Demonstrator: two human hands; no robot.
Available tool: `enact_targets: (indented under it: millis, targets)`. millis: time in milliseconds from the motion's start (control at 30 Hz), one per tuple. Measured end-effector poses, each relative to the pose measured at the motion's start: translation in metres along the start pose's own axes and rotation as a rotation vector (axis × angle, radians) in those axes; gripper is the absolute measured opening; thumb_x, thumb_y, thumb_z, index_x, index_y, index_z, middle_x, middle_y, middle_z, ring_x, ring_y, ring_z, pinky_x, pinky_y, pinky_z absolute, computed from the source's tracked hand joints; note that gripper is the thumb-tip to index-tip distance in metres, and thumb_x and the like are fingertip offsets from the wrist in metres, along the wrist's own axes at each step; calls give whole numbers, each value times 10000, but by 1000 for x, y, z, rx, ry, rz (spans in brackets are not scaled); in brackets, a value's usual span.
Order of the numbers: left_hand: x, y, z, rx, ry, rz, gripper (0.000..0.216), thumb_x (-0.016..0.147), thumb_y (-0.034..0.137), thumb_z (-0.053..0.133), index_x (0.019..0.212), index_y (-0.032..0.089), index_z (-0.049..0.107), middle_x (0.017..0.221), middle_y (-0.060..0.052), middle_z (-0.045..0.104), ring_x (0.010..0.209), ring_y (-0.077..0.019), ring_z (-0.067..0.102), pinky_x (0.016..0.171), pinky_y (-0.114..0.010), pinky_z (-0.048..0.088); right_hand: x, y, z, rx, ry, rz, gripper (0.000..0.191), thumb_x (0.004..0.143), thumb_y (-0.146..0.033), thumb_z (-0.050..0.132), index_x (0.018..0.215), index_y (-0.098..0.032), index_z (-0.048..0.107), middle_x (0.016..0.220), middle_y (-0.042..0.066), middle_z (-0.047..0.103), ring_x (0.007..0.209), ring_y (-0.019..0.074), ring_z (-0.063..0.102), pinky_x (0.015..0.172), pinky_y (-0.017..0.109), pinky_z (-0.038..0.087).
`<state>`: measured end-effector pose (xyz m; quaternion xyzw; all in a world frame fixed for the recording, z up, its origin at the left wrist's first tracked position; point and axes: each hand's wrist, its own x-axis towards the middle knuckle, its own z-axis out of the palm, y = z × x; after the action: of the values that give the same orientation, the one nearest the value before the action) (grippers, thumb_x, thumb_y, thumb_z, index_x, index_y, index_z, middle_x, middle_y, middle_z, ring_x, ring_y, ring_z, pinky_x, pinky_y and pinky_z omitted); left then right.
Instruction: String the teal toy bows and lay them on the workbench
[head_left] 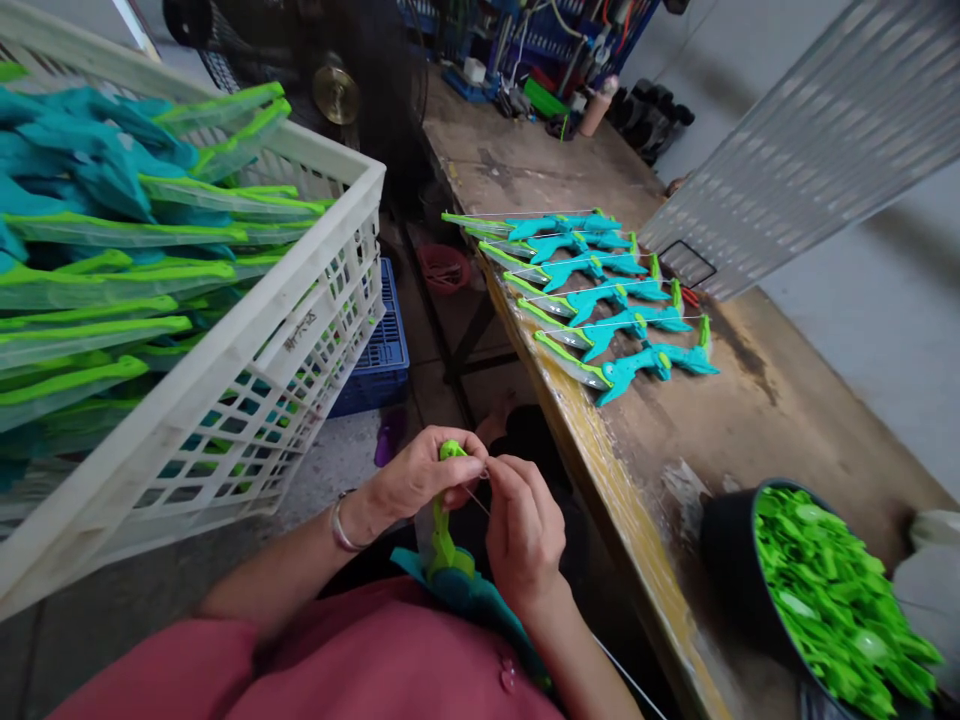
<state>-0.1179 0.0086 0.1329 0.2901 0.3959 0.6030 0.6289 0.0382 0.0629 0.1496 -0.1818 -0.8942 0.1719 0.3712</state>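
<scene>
A teal and green toy bow (450, 565) rests against my lap, its green limb pointing up. My left hand (420, 475) is closed round the tip of that limb. Right beside it, my right hand (525, 520) pinches a thin white string (478, 500) close to the tip, and the fingertips of both hands nearly meet. My forearm and body cover part of the bow's lower end. To the right, several similar toy bows (637, 330) lie in a row on the wooden table, with strings stretched from end to end.
A white plastic crate (322, 270) full of teal and green bows stands at the left, above a blue crate (382, 350). On the table (810, 400) sits a black tub (735, 570) of small green parts. A ridged translucent panel (810, 130) leans at the right.
</scene>
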Motion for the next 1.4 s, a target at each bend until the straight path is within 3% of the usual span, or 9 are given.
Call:
enact_targets:
  millis: [500, 1033, 1233, 1400]
  targets:
    - [6, 4, 6, -29, 62, -21, 403, 746, 480, 841, 738, 144, 621, 481, 59, 509, 390, -59, 432, 400, -170, 340, 12, 3, -12, -196, 17, -103, 206, 964, -23, 590, 1144, -121, 614, 953, 118, 698, 832, 181, 669, 714, 302, 608]
    - [3, 11, 11, -7, 4, 4, 496, 761, 581, 810, 687, 144, 590, 528, 44, 512, 421, -56, 423, 412, -182, 344, 5, -3, -18, -92, 109, -25, 252, 929, 2, 619, 1130, -148, 639, 957, 86, 687, 827, 153, 671, 715, 267, 583]
    - [2, 9, 8, 46, 9, 27, 430, 823, 529, 775, 720, 144, 613, 547, 32, 535, 451, -66, 455, 437, -184, 354, 8, -8, -20, 16, -1, 85, 234, 960, -99, 636, 1181, -174, 630, 1009, 77, 690, 861, 164, 688, 726, 270, 591]
    - [1, 3, 7, 47, -11, 36, 416, 850, 527, 752, 743, 149, 614, 515, 39, 528, 431, -70, 445, 420, -182, 355, 15, -11, -22, 125, -15, 169, 153, 974, -93, 628, 1074, -206, 660, 918, 23, 684, 791, 132, 677, 692, 235, 557]
